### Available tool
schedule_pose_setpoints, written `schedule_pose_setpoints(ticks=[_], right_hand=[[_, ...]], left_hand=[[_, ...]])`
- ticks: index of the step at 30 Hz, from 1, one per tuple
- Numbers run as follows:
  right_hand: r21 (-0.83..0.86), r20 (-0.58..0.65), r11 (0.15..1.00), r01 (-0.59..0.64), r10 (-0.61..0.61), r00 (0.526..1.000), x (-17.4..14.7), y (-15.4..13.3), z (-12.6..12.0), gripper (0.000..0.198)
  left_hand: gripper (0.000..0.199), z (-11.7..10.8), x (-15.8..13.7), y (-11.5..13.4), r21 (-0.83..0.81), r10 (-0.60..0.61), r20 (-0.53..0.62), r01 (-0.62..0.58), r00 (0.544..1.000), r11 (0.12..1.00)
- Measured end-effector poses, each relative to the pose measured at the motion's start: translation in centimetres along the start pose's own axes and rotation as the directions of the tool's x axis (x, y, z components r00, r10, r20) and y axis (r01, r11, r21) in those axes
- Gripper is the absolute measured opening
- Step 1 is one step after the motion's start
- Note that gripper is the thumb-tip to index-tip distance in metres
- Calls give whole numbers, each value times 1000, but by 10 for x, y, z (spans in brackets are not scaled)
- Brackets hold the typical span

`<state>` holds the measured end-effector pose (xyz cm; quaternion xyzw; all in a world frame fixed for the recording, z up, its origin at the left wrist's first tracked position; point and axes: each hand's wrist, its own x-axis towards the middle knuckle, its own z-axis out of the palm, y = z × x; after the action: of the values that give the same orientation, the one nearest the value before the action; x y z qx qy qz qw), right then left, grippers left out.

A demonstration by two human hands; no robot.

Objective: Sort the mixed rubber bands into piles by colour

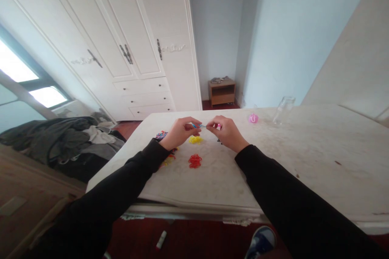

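Head view is showing a thin, bright-blue, rubbery-looking strand [203, 126] spanning two bare hands, just beyond the loose, bright-yellow heap of small, rubbery-looking loops [195, 140] on the pale, stained, flat-topped bench [273, 178]. The left hand [181, 130] is pinching one end in closed fingers, and the right hand [226, 130] is pinching the other between thumb and fingertips. The step in hand is seemingly one of drawing the strand taut or shaping it; its finer form is appearing too small to tell. Nearer the wearer than the yellow heap, a loose, red heap of similar loops [195, 161] is lying; to its left, mixed multicoloured loops [161, 134] are lying partly hidden. Right of the yellow heap and beyond it, a round, pink-and-white bundle [253, 118] is resting, a tall, clear glass [284, 110] standing farther right. The next move is probably calling for firm pinches and even, gentle tension, since so slender a piece could be slipping free.
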<state>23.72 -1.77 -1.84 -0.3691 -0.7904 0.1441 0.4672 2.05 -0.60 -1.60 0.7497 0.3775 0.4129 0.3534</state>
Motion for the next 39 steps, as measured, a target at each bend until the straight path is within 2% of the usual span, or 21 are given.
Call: schedule_pose_setpoints(ticks=[9,16,20,25,30,32,35,37,39], right_hand=[[9,20,1000,-23,23,1000,1,1,3,10],[20,34,1000,-11,10,999,1,1,3,9],[14,35,1000,-12,12,999,0,1,6,9],[-5,-55,997,-82,82,995,4,-1,2,12],[-4,-321,980,-199,187,929,8,3,-8,9],[-2,-300,984,-179,170,939,7,3,-6,10],[18,-165,997,-70,72,984,4,3,1,11],[30,-171,998,-52,57,984,3,4,2,11],[17,-234,997,-78,80,969,3,7,-2,10]], left_hand=[[24,1,4,-3,58,17,8,-18,1000,998],[29,2,3,-3,45,-26,-2,26,1000,999],[29,5,2,1,57,-5,10,4,1000,998],[28,-2,5,8,63,23,-12,-22,1000,998],[25,-19,11,5,76,40,-137,-30,990,997],[25,-19,11,2,75,28,-135,-18,990,997],[25,-13,12,-2,83,-5,-83,12,997,996],[24,-12,13,-7,119,-22,-109,35,994,992],[22,-16,15,-13,172,-37,-168,66,985,983]])
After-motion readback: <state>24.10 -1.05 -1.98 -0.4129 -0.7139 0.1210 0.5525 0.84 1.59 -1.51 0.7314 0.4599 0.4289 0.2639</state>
